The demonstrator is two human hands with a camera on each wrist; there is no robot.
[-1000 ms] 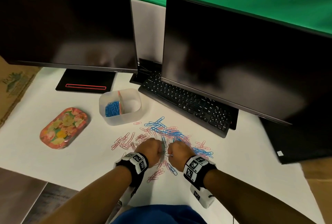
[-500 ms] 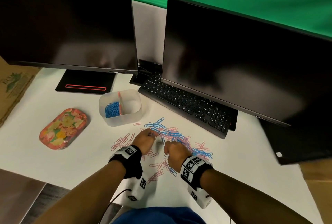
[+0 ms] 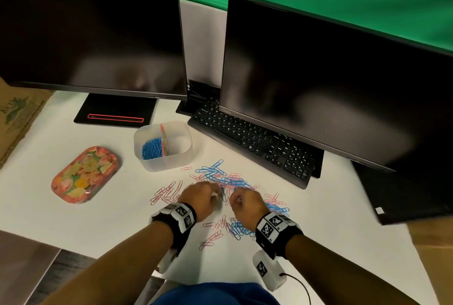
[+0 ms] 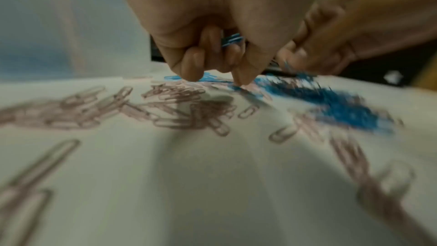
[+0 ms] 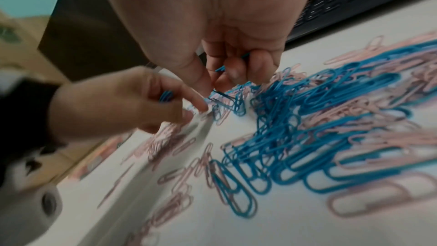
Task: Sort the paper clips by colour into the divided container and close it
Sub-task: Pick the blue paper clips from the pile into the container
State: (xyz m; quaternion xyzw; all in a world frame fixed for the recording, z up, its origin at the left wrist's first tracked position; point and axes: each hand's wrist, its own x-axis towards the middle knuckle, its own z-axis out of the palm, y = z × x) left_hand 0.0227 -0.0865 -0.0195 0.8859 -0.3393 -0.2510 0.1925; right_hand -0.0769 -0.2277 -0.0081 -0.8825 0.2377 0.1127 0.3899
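Blue and pink paper clips (image 3: 228, 179) lie mixed in a loose pile on the white table. Both hands work at its near side. My left hand (image 3: 213, 194) has its fingers curled round a few blue clips (image 4: 232, 39), and its fingertips (image 4: 243, 79) touch the pile. My right hand (image 3: 236, 200) pinches blue clips (image 5: 244, 56) right beside it. The translucent divided container (image 3: 186, 133) stands open beyond the pile, with blue clips (image 3: 152, 148) in its left compartment. Its floral lid (image 3: 84, 175) lies to the left.
A black keyboard (image 3: 257, 143) runs along the pile's far right. Two dark monitors (image 3: 318, 84) rise behind, and the left one's stand (image 3: 115, 113) sits behind the container. More pink clips (image 3: 210, 238) lie between my wrists. The table's front edge (image 3: 73, 252) is near my forearms.
My left hand reached a little forward into the pile and has drawn back beside the right hand. Both hands stay over the clips.
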